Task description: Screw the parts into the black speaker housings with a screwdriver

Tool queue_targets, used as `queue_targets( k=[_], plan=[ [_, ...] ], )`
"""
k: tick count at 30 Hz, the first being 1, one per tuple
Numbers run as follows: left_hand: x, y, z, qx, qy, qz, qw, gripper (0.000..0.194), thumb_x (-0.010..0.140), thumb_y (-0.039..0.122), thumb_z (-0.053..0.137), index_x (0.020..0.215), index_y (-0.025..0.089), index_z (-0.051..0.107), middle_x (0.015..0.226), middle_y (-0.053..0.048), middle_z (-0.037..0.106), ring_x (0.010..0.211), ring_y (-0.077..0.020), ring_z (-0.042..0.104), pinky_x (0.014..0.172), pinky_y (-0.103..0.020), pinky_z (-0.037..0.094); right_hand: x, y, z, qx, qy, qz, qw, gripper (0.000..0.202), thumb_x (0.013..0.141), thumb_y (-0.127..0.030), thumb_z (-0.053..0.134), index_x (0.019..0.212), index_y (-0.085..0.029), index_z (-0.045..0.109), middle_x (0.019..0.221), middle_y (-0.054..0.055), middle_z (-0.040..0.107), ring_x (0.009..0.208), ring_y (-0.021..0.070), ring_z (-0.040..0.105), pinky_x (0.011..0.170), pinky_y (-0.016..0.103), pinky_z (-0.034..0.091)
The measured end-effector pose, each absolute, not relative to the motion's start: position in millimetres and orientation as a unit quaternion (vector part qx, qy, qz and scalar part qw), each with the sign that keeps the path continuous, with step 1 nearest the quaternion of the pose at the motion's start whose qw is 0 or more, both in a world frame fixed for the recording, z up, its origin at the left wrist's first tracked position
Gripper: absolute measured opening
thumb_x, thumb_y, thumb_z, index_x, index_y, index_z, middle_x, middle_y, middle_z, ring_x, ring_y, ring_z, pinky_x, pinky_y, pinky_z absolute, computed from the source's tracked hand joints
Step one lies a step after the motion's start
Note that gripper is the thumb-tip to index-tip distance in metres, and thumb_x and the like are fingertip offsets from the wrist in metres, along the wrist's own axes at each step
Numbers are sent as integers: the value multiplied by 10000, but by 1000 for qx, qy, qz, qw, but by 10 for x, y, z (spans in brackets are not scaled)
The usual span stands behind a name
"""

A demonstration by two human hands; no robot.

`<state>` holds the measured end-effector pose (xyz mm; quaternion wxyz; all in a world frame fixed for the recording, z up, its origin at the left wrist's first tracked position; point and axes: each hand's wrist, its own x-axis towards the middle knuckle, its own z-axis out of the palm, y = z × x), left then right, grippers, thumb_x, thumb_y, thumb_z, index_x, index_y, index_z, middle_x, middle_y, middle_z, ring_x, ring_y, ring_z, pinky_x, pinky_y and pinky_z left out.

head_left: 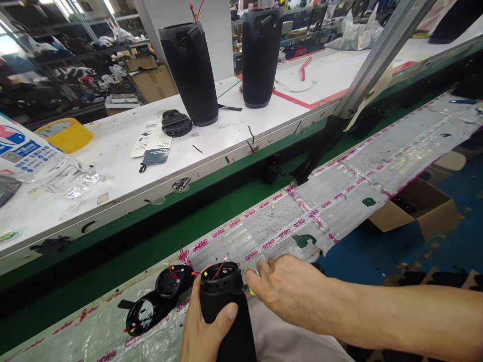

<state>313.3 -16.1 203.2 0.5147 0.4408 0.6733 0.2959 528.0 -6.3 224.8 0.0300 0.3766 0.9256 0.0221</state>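
A black cloth-covered speaker [228,322] stands upright but tilted at the bottom middle, its top end open with red wires and small yellow and white connectors showing. My left hand [206,322] is wrapped round its left side, thumb across the front. At the right of the speaker's rim, my right hand [281,284] is closed with curled fingers. A bit of yellow shows under those fingers; the rest of what they hold is hidden. Left of the speaker lie a black round cap [169,282] with wires and a shiny black round part [141,315].
Two more black speakers [194,75] [262,58] stand on the white shelf [211,146] ahead, beside a black cap [176,123], tags [156,155], yellow tape [66,134] and a plastic bottle [45,161]. A metal post [381,65] rises at right, above a cardboard box [433,216].
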Motion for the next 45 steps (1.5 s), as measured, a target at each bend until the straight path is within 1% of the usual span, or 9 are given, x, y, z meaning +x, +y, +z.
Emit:
queue_targets(
  k=[14,17,20,25,32,36,39,42,45],
  plan=[
    [3127,-148,1951,447,667,289,521,920,679,588,800,1434,196,450,1419,-155,611,1388,-408,485,1166,-537,347,5246,-42,2258,369,929,-13,38,295,721,-8,622,906,-204,504,806,16,568,577,185,519,421,359,178],
    [3115,-121,1918,425,645,312,553,829,661,594,817,1354,222,554,1353,-113,672,1343,-402,539,1160,-497,379,5241,36,2220,365,930,-42,26,203,822,-38,592,944,-185,522,761,8,588,557,179,534,427,355,174],
    [3105,-120,1843,381,599,356,608,765,656,583,804,1308,235,605,1309,-86,712,1321,-397,569,1151,-471,413,5259,101,2158,379,922,-81,-6,35,996,-205,546,1007,-175,533,767,18,639,585,188,590,450,336,196],
    [3065,-169,1722,311,603,385,626,779,698,608,756,1356,229,582,1305,-92,718,1382,-395,513,1158,-480,419,5308,97,2095,493,836,-194,-141,174,1081,-356,467,1054,-197,535,879,7,698,697,193,670,572,313,343],
    [2956,-119,1758,246,533,401,703,723,722,560,735,1343,207,622,1298,-123,730,1354,-420,538,1181,-536,370,5266,-9,2119,527,778,-328,-103,258,1091,-404,393,1144,-229,575,909,34,695,784,257,669,730,364,452],
    [2948,-75,1877,308,544,372,686,643,761,539,755,1312,223,656,1344,-122,703,1320,-417,567,1152,-540,391,5233,-35,2107,576,681,-423,-160,406,1079,-540,323,1311,-285,540,1032,52,697,936,268,660,825,400,479],
    [2990,-56,1935,379,537,355,665,709,690,534,829,1310,242,652,1315,-116,718,1294,-447,579,1098,-556,444,5158,-14,2021,596,609,-479,-213,465,1032,-616,413,1376,-318,510,1184,52,675,1102,274,617,936,424,457],
    [3021,-62,1889,389,547,346,655,631,760,539,770,1321,270,660,1386,-100,676,1381,-449,495,1171,-587,355,5051,20,1853,570,551,-545,-274,487,979,-632,528,1300,-268,557,1003,29,688,878,230,653,785,359,502],
    [3008,-80,1764,357,562,379,643,546,795,514,738,1286,278,695,1547,-82,529,1506,-417,316,1262,-572,162,4977,42,1651,532,461,-623,-340,517,943,-632,595,1237,-209,555,654,-60,568,545,149,540,541,271,438]
  ],
)
